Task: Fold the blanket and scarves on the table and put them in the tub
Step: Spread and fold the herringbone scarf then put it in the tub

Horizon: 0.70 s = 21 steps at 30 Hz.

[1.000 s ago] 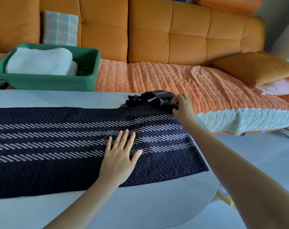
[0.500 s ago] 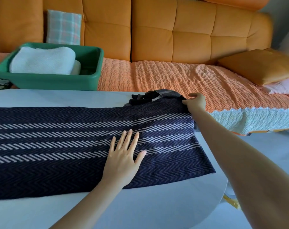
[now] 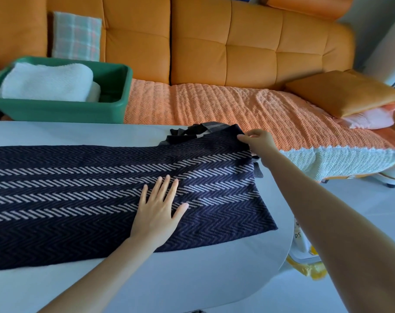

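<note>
So: scarf [image 3: 101, 188] spread flat just in front of tub [image 3: 63, 109]; left hand [image 3: 157, 215] presses it, fingers straight; right hand [image 3: 258, 142] pinches its corner right of tub (grip looks light). Best carry corner tub-ward, edges matched, w/o bunching.

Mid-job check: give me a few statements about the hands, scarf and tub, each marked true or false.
1. The left hand lies flat on the scarf. True.
2. The right hand holds nothing. False: it pinches the scarf's far right corner.
3. The tub is empty. False: a folded white blanket lies in it.
4. The scarf is spread out on the table. True.
</note>
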### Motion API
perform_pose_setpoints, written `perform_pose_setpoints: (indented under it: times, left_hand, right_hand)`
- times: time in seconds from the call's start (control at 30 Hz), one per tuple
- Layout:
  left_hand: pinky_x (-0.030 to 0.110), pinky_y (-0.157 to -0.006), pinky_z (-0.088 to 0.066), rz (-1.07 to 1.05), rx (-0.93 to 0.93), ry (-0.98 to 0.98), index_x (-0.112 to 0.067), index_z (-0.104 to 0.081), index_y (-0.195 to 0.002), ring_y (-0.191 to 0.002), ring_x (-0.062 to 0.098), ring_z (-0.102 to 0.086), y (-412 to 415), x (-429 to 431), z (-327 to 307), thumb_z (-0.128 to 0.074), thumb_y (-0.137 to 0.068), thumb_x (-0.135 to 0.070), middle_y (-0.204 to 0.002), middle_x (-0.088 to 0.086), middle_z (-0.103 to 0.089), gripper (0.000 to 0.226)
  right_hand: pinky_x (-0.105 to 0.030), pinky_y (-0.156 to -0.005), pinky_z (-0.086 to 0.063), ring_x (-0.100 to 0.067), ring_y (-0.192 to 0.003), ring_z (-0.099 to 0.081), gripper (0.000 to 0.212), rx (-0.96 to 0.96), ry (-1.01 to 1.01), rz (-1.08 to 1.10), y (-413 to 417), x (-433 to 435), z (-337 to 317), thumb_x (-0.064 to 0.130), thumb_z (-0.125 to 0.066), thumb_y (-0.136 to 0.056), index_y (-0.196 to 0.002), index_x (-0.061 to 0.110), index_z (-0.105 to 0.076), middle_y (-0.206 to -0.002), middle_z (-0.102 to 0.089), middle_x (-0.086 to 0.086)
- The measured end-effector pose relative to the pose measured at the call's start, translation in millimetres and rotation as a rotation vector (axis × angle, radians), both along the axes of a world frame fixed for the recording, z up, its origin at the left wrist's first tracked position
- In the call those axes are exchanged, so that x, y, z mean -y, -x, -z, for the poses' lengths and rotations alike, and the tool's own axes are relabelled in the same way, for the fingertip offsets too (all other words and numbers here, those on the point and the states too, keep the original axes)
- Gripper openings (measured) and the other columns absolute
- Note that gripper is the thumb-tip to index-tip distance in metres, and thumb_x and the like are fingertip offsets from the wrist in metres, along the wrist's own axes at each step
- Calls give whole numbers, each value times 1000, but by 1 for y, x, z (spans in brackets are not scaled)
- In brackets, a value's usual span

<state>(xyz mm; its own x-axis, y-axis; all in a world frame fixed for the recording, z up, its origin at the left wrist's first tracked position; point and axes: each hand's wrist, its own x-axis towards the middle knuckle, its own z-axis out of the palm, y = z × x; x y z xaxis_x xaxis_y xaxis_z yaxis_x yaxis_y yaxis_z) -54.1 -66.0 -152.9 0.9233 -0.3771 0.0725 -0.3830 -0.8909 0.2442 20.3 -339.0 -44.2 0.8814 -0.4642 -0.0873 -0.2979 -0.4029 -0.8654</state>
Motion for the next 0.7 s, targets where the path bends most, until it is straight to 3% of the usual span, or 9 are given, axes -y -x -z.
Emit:
perform_pose_setpoints:
  times: [0.07,0.13,0.17,0.23,0.33,0.43,0.57,0.7]
  left_hand:
    - [40,-117,-1,-41,38,147,-21,-13,-149,-145,17,-4,2,8,-13,-23,-92,-57,-158,4,-7,68]
    - [33,-111,-24,-62,141,420,-18,-36,-140,-134,16,-33,10,30,-34,-46,-93,-40,-145,1,-36,53]
    - [29,-102,-35,-58,108,564,-21,-41,-135,-124,11,-43,16,45,-47,-52,-91,-38,-136,-5,-43,49]
    - [27,-87,-46,-81,-143,825,-26,-40,-131,-108,4,-51,28,75,-67,-61,-83,-43,-125,-12,-44,55]
    - [34,-89,-50,-235,-455,1179,-25,-40,-126,-103,6,-56,30,101,-82,-74,-61,-57,-121,-10,-50,80]
    - [33,-87,-49,-413,-437,1265,-19,-42,-120,-99,11,-56,25,98,-83,-77,-61,-54,-111,-5,-54,76]
    - [32,-76,-46,-625,-483,1347,-15,-45,-109,-84,16,-57,17,75,-77,-72,-75,-30,-100,3,-58,46]
    - [37,-74,-49,-591,-473,1306,-4,-60,-95,-82,26,-62,9,39,-62,-64,-82,-13,-90,11,-65,16]
  right_hand:
    - [-26,-50,-49,-17,-51,-49,21,-17,27,-56,2,-7,-14,21,-69,-85,-90,6,-55,-60,-50,-5]
    - [-22,-43,-50,-16,-44,-54,18,-12,4,-99,5,-15,-27,16,-68,-86,-90,4,-55,-58,-52,-8]
    - [-21,-41,-50,-14,-41,-56,16,2,-29,-116,7,-21,-34,13,-67,-87,-91,3,-54,-58,-54,-9]
    - [-21,-42,-52,-11,-37,-58,15,30,-132,-148,10,-36,-43,8,-64,-88,-95,1,-52,-62,-56,-13]
    - [-29,-49,-57,-21,-45,-65,21,35,-292,-212,16,-62,-49,4,-60,-90,-106,-5,-50,-70,-61,-22]
    - [-38,-56,-60,-30,-55,-67,23,15,-349,-271,18,-87,-46,4,-57,-92,-111,-7,-49,-75,-62,-28]
    - [-36,-52,-59,-29,-51,-67,14,-2,-428,-289,18,-117,-39,3,-55,-92,-104,0,-47,-73,-61,-26]
    - [-33,-49,-58,-22,-44,-64,11,12,-334,-315,12,-143,-26,6,-57,-91,-97,5,-47,-69,-60,-20]
